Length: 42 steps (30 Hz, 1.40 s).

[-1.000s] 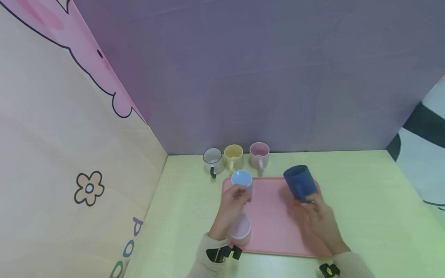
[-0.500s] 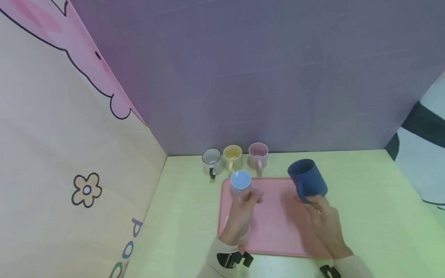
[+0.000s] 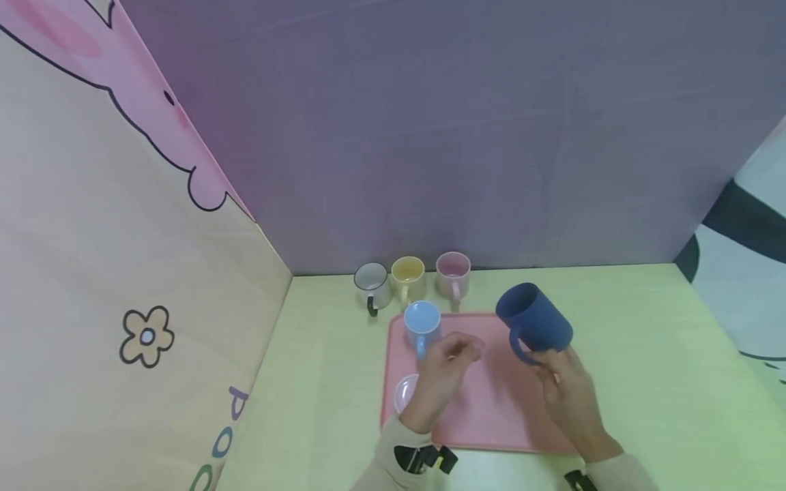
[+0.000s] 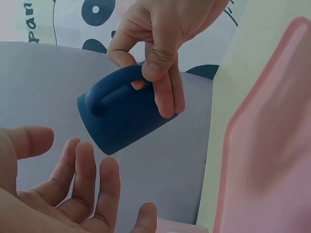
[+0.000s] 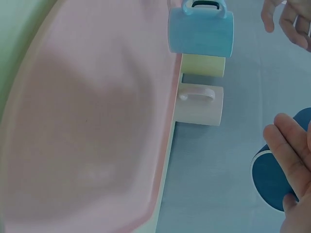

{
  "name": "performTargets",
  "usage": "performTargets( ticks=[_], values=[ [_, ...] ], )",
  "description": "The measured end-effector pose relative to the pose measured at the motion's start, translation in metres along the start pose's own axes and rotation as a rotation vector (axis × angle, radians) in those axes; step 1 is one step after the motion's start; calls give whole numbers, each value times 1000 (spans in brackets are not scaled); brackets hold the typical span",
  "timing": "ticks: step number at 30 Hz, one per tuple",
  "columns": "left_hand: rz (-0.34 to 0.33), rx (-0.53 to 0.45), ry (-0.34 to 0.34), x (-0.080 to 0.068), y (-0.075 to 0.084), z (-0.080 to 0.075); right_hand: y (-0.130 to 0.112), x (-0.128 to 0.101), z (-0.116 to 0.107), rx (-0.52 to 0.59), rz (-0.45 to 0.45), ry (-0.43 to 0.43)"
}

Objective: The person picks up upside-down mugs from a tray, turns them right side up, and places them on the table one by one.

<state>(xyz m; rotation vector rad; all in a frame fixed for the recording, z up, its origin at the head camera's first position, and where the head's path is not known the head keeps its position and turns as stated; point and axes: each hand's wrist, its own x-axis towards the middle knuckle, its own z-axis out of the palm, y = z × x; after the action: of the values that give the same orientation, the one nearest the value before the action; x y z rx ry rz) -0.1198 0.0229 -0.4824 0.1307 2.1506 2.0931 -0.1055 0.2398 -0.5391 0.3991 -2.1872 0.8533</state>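
Left hand (image 3: pixel 443 378) has shifted rightward, leaving the light-blue cylindrical mug (image 3: pixel 421 319) on the rectangular pink tray (image 3: pixel 485 426); its fingers are relaxed and hold nothing. Right hand (image 3: pixel 571 401) grips a tilted dark-blue cylindrical mug (image 3: pixel 539 322) above the tray. Only the right-wrist view shows that mug's pale-edged base (image 5: pixel 273 180).

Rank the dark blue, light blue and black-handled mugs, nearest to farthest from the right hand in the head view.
1. Dark blue mug, held by the right hand.
2. Light blue mug, far left corner of the pink tray.
3. Black-handled mug, leftmost in the back row.
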Motion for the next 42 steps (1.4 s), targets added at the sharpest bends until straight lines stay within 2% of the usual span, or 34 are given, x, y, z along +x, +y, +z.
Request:
performTargets(
  ticks=[8, 14, 21, 30, 37, 42],
  values=[
    [17, 68, -21, 2, 3, 5, -4, 1, 1, -62, -64, -27],
    [25, 72, -41, 2, 6, 9, -6, 0, 3, -45, -123, -23],
    [26, 74, -56, 3, 5, 10, -8, 2, 5, -37, -134, -14],
    [-8, 10, -73, 4, 3, 12, -15, 2, 2, 15, -132, -56],
    [2, -51, -110, 6, 1, 14, -16, 3, 5, -8, -131, -25],
    [-32, -82, -115, 7, 1, 14, -16, -1, 6, -21, -143, -21]
  ],
)
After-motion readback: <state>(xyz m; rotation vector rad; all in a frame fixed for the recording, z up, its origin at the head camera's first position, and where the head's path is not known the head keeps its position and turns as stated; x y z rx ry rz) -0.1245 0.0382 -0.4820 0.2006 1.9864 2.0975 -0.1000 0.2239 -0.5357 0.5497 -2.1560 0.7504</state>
